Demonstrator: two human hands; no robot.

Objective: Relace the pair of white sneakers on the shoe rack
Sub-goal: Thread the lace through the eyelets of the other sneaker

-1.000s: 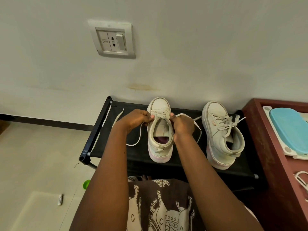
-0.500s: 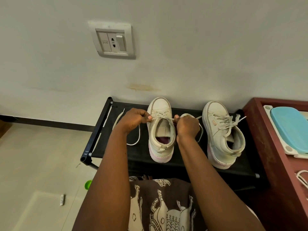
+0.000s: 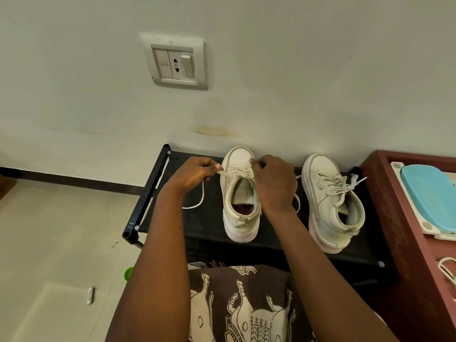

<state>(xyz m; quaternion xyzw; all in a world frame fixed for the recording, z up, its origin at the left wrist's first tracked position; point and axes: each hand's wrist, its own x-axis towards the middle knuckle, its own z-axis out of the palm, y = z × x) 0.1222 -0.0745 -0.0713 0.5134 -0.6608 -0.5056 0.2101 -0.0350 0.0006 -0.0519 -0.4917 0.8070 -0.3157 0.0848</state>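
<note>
Two white sneakers stand on the black shoe rack [image 3: 202, 225], toes toward the wall. My left hand [image 3: 195, 172] pinches one end of the white lace [image 3: 197, 206] just left of the left sneaker [image 3: 240, 218]; the rest of that end loops down onto the rack. My right hand [image 3: 274, 183] is over the left sneaker's eyelets and pinches the lace near its toe side, hiding part of the tongue. The right sneaker [image 3: 330, 206] is laced and tied, its bow lying loose on top.
A dark red cabinet [image 3: 404, 230] stands right of the rack, bearing a white tray [image 3: 428, 228] with a blue lid. A wall socket [image 3: 176, 62] is above. On the floor at left lie a green cap [image 3: 128, 273] and a small white stick [image 3: 90, 295].
My right hand has moved up and left from the shoe's right side to over its eyelets near the toe. My left hand stays at the shoe's left, holding the lace end.
</note>
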